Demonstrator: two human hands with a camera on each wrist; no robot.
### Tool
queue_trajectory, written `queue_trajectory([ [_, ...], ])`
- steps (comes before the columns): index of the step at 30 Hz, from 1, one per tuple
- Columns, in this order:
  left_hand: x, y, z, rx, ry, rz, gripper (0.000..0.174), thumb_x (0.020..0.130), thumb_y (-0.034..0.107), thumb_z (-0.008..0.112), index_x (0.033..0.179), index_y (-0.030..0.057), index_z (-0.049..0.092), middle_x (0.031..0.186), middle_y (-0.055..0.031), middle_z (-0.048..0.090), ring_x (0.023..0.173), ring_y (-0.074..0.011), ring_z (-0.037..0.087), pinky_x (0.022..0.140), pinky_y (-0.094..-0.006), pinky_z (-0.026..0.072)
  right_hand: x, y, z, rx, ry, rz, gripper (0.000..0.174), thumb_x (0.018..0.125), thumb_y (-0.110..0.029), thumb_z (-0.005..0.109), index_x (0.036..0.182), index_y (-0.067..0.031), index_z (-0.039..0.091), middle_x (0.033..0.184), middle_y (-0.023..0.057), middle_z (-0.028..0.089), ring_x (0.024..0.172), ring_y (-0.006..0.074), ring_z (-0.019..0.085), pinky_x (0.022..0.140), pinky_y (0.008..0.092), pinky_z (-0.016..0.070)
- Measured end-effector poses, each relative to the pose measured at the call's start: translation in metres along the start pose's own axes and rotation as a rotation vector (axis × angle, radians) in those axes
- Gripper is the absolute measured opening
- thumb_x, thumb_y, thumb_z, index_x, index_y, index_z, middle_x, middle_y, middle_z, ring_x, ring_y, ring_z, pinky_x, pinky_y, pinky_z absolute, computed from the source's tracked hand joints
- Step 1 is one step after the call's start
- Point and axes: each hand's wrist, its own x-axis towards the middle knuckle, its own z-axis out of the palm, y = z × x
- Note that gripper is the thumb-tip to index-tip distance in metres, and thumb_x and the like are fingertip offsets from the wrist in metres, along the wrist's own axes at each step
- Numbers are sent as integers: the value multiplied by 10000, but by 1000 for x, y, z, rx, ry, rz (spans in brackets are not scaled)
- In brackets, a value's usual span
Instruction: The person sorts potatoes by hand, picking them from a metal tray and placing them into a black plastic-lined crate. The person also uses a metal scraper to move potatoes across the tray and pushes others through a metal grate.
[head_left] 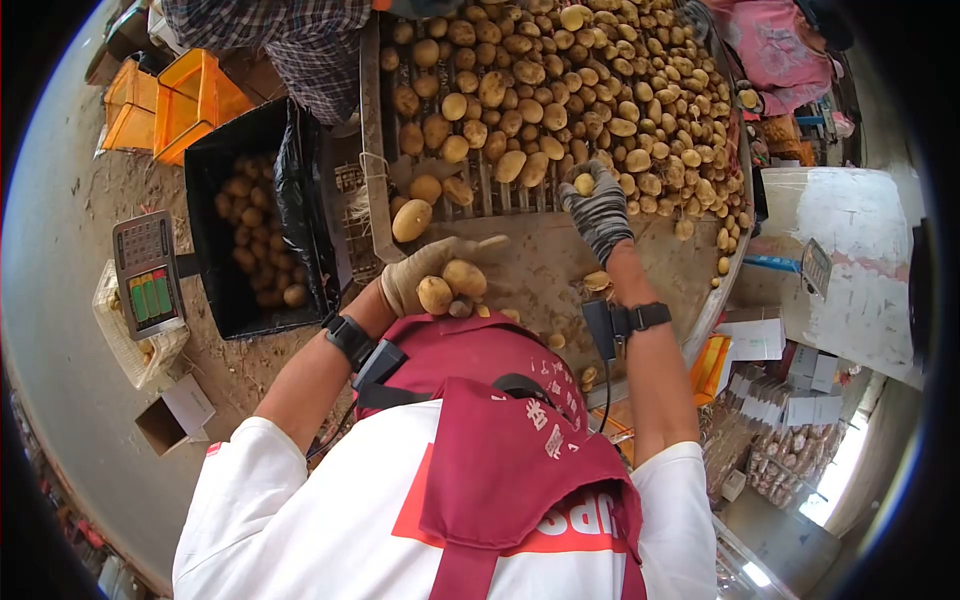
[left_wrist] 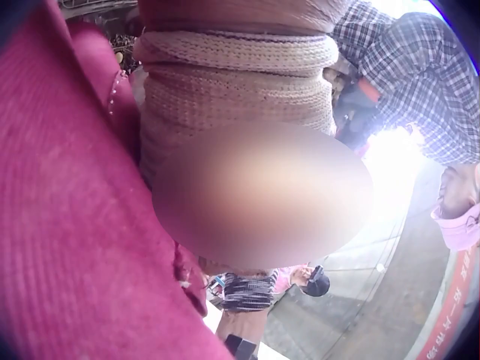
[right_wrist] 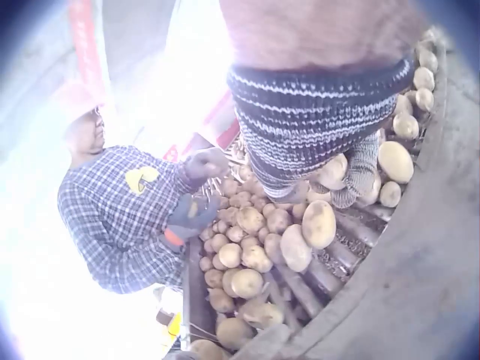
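My left hand [head_left: 408, 278], in a cream knit glove, cradles two large potatoes [head_left: 464, 278] close against the maroon apron [head_left: 420, 345]; its thumb side stretches to the right, and the other fingers are mostly hidden. In the left wrist view the glove's cuff [left_wrist: 240, 94] shows above a blurred oval. My right hand [head_left: 599, 215], in a grey striped glove, grips a yellowish potato [head_left: 584, 184] at the near edge of the potato heap [head_left: 640, 110]. From the right wrist, that glove's fingers [right_wrist: 360, 176] bend down round a potato among others on the rollers.
A slatted roller table [head_left: 378, 190] bears the heap, with a bare ledge [head_left: 540, 255] before me. At left stand a black-lined crate [head_left: 205, 200] of potatoes, a scale [head_left: 150, 270] and orange crates [head_left: 195, 95]. A person in a checked shirt [right_wrist: 127, 217] works across the table.
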Motion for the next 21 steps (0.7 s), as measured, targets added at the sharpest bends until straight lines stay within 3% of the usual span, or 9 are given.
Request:
queue_trajectory([
  [1, -2, 1, 5, 4, -4, -5, 646, 993, 372, 496, 1586, 243, 277, 1308, -307, 592, 591, -247, 608, 535, -289, 504, -6, 0, -4, -69, -13, 0, 351, 908, -214, 711, 1145, 27, 617, 985, 126, 704, 905, 195, 663, 858, 318, 542],
  [6, -5, 10, 22, -108, 1, -15, 660, 985, 342, 533, 1582, 196, 294, 1290, -275, 607, 724, -235, 630, 550, -270, 502, 7, 12, 11, -62, -5, 167, 398, 942, -213, 659, 1272, 8, 626, 1073, 165, 701, 945, 213, 669, 894, 325, 528],
  [8, -6, 8, 24, -122, 19, 0, 665, 983, 341, 540, 1582, 192, 295, 1268, -261, 621, 759, -234, 633, 551, -270, 504, 14, 6, 26, -332, 47, -268, 450, 968, -239, 628, 1381, -66, 581, 1250, 200, 640, 1053, 280, 659, 947, 356, 522],
  [9, -5, 8, 25, -134, 31, 15, 670, 981, 340, 547, 1582, 187, 296, 1247, -247, 635, 794, -233, 636, 552, -270, 506, 12, -5, 33, -406, -32, -207, 530, 975, -225, 610, 1479, -131, 476, 1439, 217, 509, 1188, 351, 607, 1013, 410, 510],
  [13, -2, 5, 12, -86, 65, 31, 674, 979, 358, 546, 1584, 198, 294, 1172, -218, 671, 800, -229, 640, 545, -277, 510, 46, -19, 85, -201, -143, 54, 678, 932, -201, 653, 1540, -146, 359, 1496, 227, 437, 1285, 391, 540, 1078, 455, 481],
  [15, 9, -2, -17, -112, -125, 43, 665, 981, 366, 542, 1580, 204, 302, 1110, -213, 691, 790, -224, 641, 534, -282, 511, 40, -52, 86, 22, 80, 428, 710, 912, -196, 679, 1537, -144, 345, 1471, 233, 442, 1256, 376, 569, 1053, 445, 507],
  [16, 7, -1, -10, -112, -125, 45, 665, 981, 366, 542, 1580, 204, 302, 1110, -213, 691, 790, -224, 641, 534, -282, 511, 39, -48, 86, 21, 80, 427, 710, 912, -196, 679, 1537, -144, 345, 1471, 233, 442, 1256, 376, 569, 1053, 445, 507],
  [18, 1, 3, 11, -164, 2, 31, 652, 984, 365, 538, 1573, 205, 311, 1101, -226, 689, 691, -215, 626, 525, -281, 506, 36, -37, 81, -565, -37, -14, 662, 907, -236, 715, 1489, -140, 415, 1446, 244, 453, 1233, 390, 579, 1030, 443, 524],
  [21, 1, 3, 10, -117, -30, 44, 620, 987, 368, 532, 1555, 210, 339, 1111, -244, 683, 582, -210, 593, 528, -280, 506, 30, -32, 53, -490, -65, -189, 605, 913, -229, 724, 1442, -88, 464, 1395, 203, 521, 1221, 343, 597, 1012, 408, 538],
])
